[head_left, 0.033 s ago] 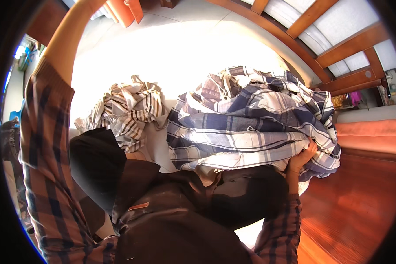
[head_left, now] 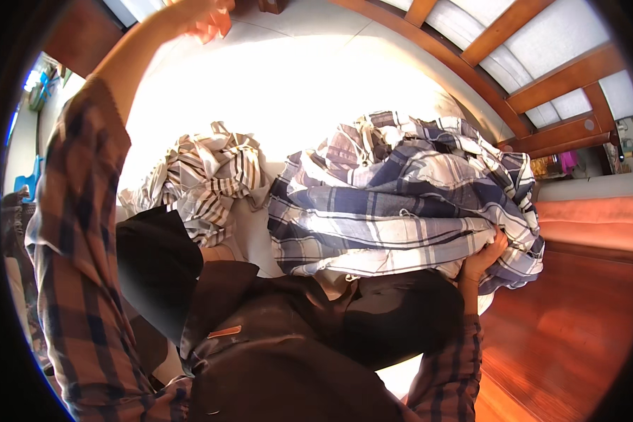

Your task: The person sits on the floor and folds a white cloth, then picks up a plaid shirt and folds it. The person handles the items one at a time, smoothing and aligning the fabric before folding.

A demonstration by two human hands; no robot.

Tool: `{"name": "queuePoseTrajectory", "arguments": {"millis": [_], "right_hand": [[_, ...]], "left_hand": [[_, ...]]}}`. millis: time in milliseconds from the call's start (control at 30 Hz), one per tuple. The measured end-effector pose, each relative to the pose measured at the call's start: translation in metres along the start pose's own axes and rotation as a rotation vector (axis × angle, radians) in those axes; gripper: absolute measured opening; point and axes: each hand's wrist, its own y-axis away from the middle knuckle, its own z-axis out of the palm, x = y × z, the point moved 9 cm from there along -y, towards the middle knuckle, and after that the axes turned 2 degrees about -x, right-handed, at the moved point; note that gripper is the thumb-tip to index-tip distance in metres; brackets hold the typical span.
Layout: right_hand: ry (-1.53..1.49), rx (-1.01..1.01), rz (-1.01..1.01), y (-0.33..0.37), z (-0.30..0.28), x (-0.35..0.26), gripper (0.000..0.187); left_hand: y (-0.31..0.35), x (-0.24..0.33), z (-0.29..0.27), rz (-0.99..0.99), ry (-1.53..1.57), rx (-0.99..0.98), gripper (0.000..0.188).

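A large heap of blue, white and grey plaid cloth [head_left: 394, 204] lies bunched before me, its near edge against my dark-clothed leg. My right hand [head_left: 485, 254] is closed on the cloth's near right edge, fingertips pressed into the fabric. High at the upper left, my left hand [head_left: 207, 22] is stretched far out from the cloth. It is blurred and washed out by sunlight, but its fingers look loosely apart and nothing shows in them. A smaller crumpled cloth with brown and white stripes [head_left: 214, 172] lies left of the plaid one, touched by neither hand.
Strong sunlight whitens the pale tiled floor [head_left: 316, 77] beyond the cloths. Wooden framing with pale panels [head_left: 541, 56] rises at the upper right. A reddish-brown wooden surface [head_left: 563, 316] is on my right, below an orange-red fabric strip [head_left: 591, 219]. Something blue [head_left: 29, 181] stands at the far left.
My left arm has shifted slightly to the right and down, bringing the left hand into view at the top. The right hand keeps its hold on the plaid cloth.
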Motion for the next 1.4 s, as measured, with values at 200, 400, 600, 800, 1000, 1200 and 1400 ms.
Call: {"name": "queuePoseTrajectory", "arguments": {"millis": [200,400,600,800,1000,1200,1400], "right_hand": [[0.075,-0.116,0.064,-0.003,0.009,0.001,0.046],[0.063,-0.083,0.06,-0.004,0.006,0.0,0.044],[0.115,-0.112,-0.018,-0.001,0.016,0.004,0.045],[0.071,-0.086,0.032,-0.002,0.013,-0.001,0.04],[0.071,-0.087,0.017,0.002,0.012,0.007,0.037],[0.094,-0.084,-0.024,-0.002,0.014,0.001,0.031],[0.047,-0.053,0.027,-0.002,0.011,0.005,0.033]], "left_hand": [[0.043,-0.031,0.115,0.279,-0.768,-0.13,0.016],[0.159,0.061,0.235,0.765,-0.303,-0.351,0.02],[0.158,0.039,0.248,0.626,-0.124,-0.317,0.008],[0.06,-0.046,0.119,0.136,0.671,0.09,0.008],[0.035,-0.051,0.093,0.303,-0.788,-0.032,0.029],[0.138,0.035,0.233,0.38,-0.115,-0.277,0.004],[0.161,0.02,0.296,0.275,-0.106,-0.523,0.006]]}}
